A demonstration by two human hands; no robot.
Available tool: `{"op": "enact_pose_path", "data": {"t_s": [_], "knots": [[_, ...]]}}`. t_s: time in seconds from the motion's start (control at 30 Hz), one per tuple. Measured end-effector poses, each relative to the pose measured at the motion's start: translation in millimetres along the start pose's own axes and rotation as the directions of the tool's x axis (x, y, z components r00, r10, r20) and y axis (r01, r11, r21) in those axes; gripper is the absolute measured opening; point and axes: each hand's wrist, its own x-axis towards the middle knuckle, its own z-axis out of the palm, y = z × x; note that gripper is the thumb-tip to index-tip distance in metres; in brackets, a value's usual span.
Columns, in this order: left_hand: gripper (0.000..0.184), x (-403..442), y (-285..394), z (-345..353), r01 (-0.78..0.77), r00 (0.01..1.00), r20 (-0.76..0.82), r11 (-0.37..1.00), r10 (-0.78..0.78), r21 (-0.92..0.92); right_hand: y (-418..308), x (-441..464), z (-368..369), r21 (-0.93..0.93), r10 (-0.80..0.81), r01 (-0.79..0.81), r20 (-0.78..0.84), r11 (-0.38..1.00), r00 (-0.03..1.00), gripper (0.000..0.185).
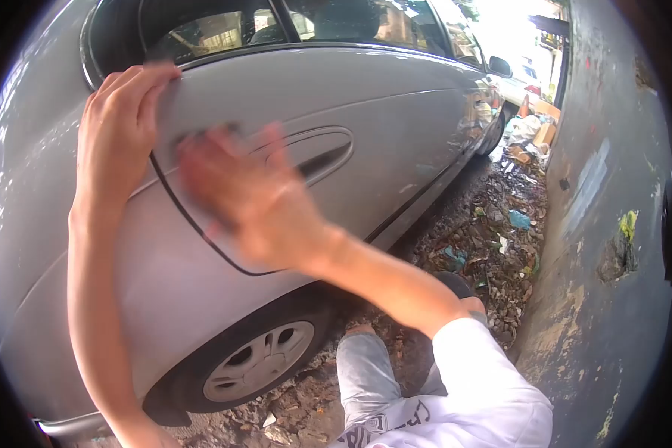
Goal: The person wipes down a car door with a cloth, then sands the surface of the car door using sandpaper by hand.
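A silver-grey car (396, 89) fills the left and middle of the head view. My left hand (119, 127) rests on its body beside the lower rear corner of the window, fingers stretched out and lying against the panel. My right hand (265, 209) is at the rear door (276, 89), just left of the door handle (325, 160), and motion smears its fingers. Something dark shows at the fingertips, too blurred to make out. Below the hands is the rear wheel (260, 366) with its spoked rim.
A grey, stained wall (597, 224) runs along the right side. Between it and the car lies a narrow strip of ground with rubble and litter (493, 239). Bags and cardboard (534, 131) are piled farther ahead, with an orange cone (524, 104) near another car.
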Motion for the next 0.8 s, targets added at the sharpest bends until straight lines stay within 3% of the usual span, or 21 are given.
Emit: {"op": "enact_pose_path", "data": {"t_s": [0.07,0.1,0.17,0.2,0.27,0.33,0.37,0.4,0.47,0.57,0.6,0.67,0.7,0.73,0.8], "knots": [[0.019,-1,4,1,0.021,1.000,-0.017,1.000,-0.021,0.005,97,-29,-12,-0.137,0.260,-0.290,-0.200,0.947,0.945,0.059],[0.018,-2,6,2,0.047,0.999,-0.022,0.999,-0.047,0.012,148,-45,-29,0.039,0.536,-0.543,-0.242,0.839,0.809,0.055],[0.017,1,10,1,0.066,0.998,-0.009,0.998,-0.065,0.017,250,-76,-52,0.001,0.771,-0.801,-0.268,0.599,0.577,0.054],[0.016,2,13,1,0.087,0.996,0.013,0.996,-0.087,0.025,245,-72,-53,-0.001,0.776,-0.807,-0.272,0.591,0.569,0.054],[0.015,4,15,1,0.065,0.998,-0.014,0.997,-0.064,0.036,224,-30,-43,-0.202,0.746,-0.786,-0.247,0.584,0.618,0.057],[0.013,4,17,1,0.047,0.998,-0.032,0.997,-0.045,0.056,154,-5,-10,-0.295,0.485,-0.510,-0.159,0.808,0.860,0.053],[0.013,4,18,1,0.030,0.999,-0.034,0.998,-0.028,0.058,120,3,-8,-0.092,0.340,-0.387,-0.323,0.917,0.883,0.052],[0.013,5,17,2,0.028,0.999,-0.034,0.995,-0.025,0.095,131,2,-13,-0.098,0.339,-0.392,-0.339,0.915,0.877,0.052],[0.013,5,17,7,0.053,0.998,-0.036,0.988,-0.048,0.146,162,-10,-32,-0.019,0.262,-0.271,-0.193,0.963,0.946,0.052],[0.014,4,18,7,0.064,0.998,-0.023,0.982,-0.061,0.176,293,-29,-73,0.109,0.753,-0.747,-0.147,0.656,0.641,0.058],[0.014,4,17,7,0.057,0.998,-0.035,0.983,-0.051,0.174,277,-16,-78,0.047,0.799,-0.800,-0.103,0.598,0.592,0.057],[0.015,3,11,7,0.072,0.997,0.002,0.988,-0.073,0.136,222,1,-55,-0.128,0.700,-0.711,-0.128,0.691,0.703,0.056],[0.016,4,11,5,0.092,0.995,0.034,0.988,-0.097,0.127,186,-1,-33,-0.243,0.508,-0.534,-0.167,0.810,0.845,0.056],[0.017,5,14,2,0.085,0.994,0.053,0.985,-0.094,0.150,136,-2,-22,-0.118,0.401,-0.420,-0.158,0.900,0.903,0.053],[0.018,2,14,5,0.074,0.996,0.033,0.985,-0.080,0.156,117,-3,-21,0.014,0.289,-0.290,-0.165,0.957,0.943,0.051]]}}
